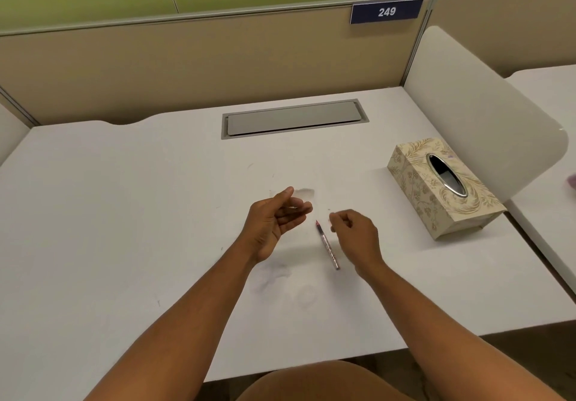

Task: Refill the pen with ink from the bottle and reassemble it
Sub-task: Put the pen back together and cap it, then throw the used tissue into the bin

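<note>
A thin pen [326, 244] with a red tip lies on the white desk [124, 213], its tip pointing away from me, between my two hands. My left hand [274, 223] hovers just left of it, palm turned inward, fingers loosely apart and holding nothing. My right hand [355, 235] hangs just right of the pen with the fingers curled in; nothing shows in it. No ink bottle is in view.
A patterned tissue box [436, 188] stands at the right of the desk beside a white side divider [467, 104]. A grey cable hatch [293, 118] is set into the desk at the back. Beige partition panels close off the far side.
</note>
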### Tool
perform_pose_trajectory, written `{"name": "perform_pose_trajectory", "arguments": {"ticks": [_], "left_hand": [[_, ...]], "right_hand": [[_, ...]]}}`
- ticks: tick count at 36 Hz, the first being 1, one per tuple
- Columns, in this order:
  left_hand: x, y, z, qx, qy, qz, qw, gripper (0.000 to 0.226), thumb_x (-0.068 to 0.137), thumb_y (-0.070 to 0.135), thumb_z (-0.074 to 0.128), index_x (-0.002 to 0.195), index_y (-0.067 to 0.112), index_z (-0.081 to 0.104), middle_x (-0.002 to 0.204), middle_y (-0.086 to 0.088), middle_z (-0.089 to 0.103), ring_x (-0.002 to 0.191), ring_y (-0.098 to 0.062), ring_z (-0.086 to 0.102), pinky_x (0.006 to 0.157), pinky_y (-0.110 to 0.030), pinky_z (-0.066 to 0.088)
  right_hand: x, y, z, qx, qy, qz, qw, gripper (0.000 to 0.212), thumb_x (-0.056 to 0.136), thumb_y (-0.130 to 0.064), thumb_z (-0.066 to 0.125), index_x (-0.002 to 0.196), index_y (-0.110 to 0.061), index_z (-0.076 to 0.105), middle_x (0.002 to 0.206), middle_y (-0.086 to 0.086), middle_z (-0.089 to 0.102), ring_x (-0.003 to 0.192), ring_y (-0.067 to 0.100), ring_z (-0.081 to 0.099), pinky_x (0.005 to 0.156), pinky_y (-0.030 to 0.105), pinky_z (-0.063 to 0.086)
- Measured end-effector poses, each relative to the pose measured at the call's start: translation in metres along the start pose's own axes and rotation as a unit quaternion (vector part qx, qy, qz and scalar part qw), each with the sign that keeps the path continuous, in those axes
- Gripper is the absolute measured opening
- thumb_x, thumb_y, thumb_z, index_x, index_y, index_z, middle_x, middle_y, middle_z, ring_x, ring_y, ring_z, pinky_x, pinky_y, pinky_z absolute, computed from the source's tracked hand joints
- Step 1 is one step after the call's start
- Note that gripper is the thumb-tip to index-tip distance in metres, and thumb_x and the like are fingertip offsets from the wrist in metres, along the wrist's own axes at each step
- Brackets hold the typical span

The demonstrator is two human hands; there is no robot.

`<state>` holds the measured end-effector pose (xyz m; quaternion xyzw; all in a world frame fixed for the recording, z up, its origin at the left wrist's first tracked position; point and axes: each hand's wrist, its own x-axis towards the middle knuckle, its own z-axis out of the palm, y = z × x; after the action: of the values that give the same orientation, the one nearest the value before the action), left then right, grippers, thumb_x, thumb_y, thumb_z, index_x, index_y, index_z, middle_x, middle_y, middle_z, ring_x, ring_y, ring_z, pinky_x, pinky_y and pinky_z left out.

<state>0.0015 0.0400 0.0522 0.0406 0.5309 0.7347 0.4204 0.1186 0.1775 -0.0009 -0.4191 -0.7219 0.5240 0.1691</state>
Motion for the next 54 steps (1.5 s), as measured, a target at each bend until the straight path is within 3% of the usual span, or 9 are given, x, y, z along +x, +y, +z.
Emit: {"name": "perform_pose_trajectory", "arguments": {"ticks": [5, 13, 25, 32, 38, 40, 43, 47, 54], "left_hand": [[-0.007, 0.005, -0.004, 0.009, -0.033, 0.002, 0.999, 0.028, 0.098, 0.012, 0.054, 0.078, 0.002, 0.072, 0.094, -0.024, 0.076, 0.097, -0.032, 0.074, 0.083, -0.032, 0.06], [-0.015, 0.013, -0.018, 0.026, -0.042, 0.019, 0.999, 0.029, 0.096, 0.01, 0.054, 0.077, 0.001, 0.074, 0.092, -0.024, 0.075, 0.095, -0.032, 0.074, 0.082, -0.034, 0.059], [-0.031, 0.012, -0.051, 0.084, -0.074, -0.022, 0.994, 0.025, 0.097, 0.014, 0.053, 0.094, 0.001, 0.074, 0.107, -0.025, 0.074, 0.106, -0.035, 0.072, 0.084, -0.032, 0.057], [-0.037, 0.017, -0.06, 0.103, -0.072, -0.024, 0.992, 0.027, 0.098, 0.02, 0.053, 0.103, 0.004, 0.074, 0.115, -0.017, 0.074, 0.11, -0.031, 0.071, 0.091, -0.035, 0.054], [-0.04, 0.015, -0.067, 0.125, -0.061, -0.03, 0.99, 0.025, 0.097, 0.019, 0.055, 0.105, 0.005, 0.074, 0.117, -0.016, 0.073, 0.112, -0.031, 0.07, 0.096, -0.04, 0.052], [-0.073, 0.005, -0.074, 0.053, 0.061, 0.038, 0.996, 0.024, 0.096, 0.019, 0.056, 0.105, 0.009, 0.076, 0.118, -0.011, 0.074, 0.111, -0.03, 0.071, 0.096, -0.04, 0.051], [-0.077, 0.002, -0.086, 0.026, 0.09, 0.036, 0.995, 0.029, 0.099, 0.023, 0.055, 0.118, 0.009, 0.071, 0.12, -0.008, 0.074, 0.109, -0.03, 0.071, 0.094, -0.039, 0.052], [-0.077, 0.004, -0.091, 0.003, 0.122, 0.034, 0.992, 0.032, 0.098, 0.026, 0.056, 0.125, 0.011, 0.067, 0.12, -0.007, 0.074, 0.108, -0.03, 0.072, 0.093, -0.038, 0.053], [-0.12, -0.01, -0.113, -0.039, 0.227, 0.073, 0.97, 0.033, 0.099, 0.028, 0.056, 0.126, 0.012, 0.066, 0.119, -0.006, 0.074, 0.107, -0.029, 0.072, 0.093, -0.038, 0.053]], "right_hand": [[-0.008, -0.043, -0.006, 0.135, -0.102, 0.042, 0.985, 0.027, 0.094, -0.038, 0.063, 0.095, -0.014, 0.075, 0.084, -0.001, 0.074, 0.071, 0.011, 0.059, 0.065, 0.023, 0.043], [-0.034, -0.07, 0.008, 0.129, -0.142, 0.028, 0.981, 0.039, 0.087, -0.06, 0.063, 0.089, -0.025, 0.08, 0.091, -0.008, 0.077, 0.09, 0.014, 0.062, 0.078, 0.033, 0.046], [-0.044, -0.073, 0.038, 0.131, -0.159, 0.025, 0.978, 0.023, 0.092, -0.027, 0.066, 0.095, -0.006, 0.072, 0.08, 0.0, 0.063, 0.079, 0.013, 0.053, 0.074, 0.032, 0.04], [-0.045, -0.074, 0.042, 0.134, -0.144, 0.013, 0.98, 0.017, 0.096, -0.026, 0.062, 0.097, -0.013, 0.074, 0.087, 0.002, 0.066, 0.08, 0.011, 0.055, 0.073, 0.03, 0.043], [-0.035, -0.068, 0.042, 0.16, -0.107, -0.037, 0.981, 0.015, 0.097, -0.019, 0.061, 0.091, -0.019, 0.075, 0.073, -0.017, 0.071, 0.063, -0.008, 0.06, 0.057, 0.007, 0.044], [-0.037, -0.087, 0.055, 0.111, -0.247, -0.071, 0.96, 0.015, 0.098, -0.017, 0.061, 0.09, -0.019, 0.074, 0.071, -0.017, 0.07, 0.061, -0.009, 0.06, 0.054, 0.006, 0.043], [-0.039, -0.096, 0.062, 0.105, -0.24, -0.085, 0.961, 0.014, 0.098, -0.017, 0.061, 0.093, -0.015, 0.074, 0.076, -0.007, 0.071, 0.06, -0.004, 0.061, 0.051, 0.011, 0.045], [-0.037, -0.093, 0.066, 0.109, -0.239, -0.083, 0.961, 0.015, 0.097, -0.023, 0.063, 0.096, -0.015, 0.075, 0.085, 0.009, 0.072, 0.07, 0.02, 0.064, 0.062, 0.042, 0.056], [-0.047, -0.106, 0.094, 0.07, -0.316, -0.127, 0.938, 0.017, 0.098, -0.027, 0.061, 0.099, -0.015, 0.074, 0.081, -0.004, 0.067, 0.068, 0.005, 0.057, 0.063, 0.02, 0.042]]}}
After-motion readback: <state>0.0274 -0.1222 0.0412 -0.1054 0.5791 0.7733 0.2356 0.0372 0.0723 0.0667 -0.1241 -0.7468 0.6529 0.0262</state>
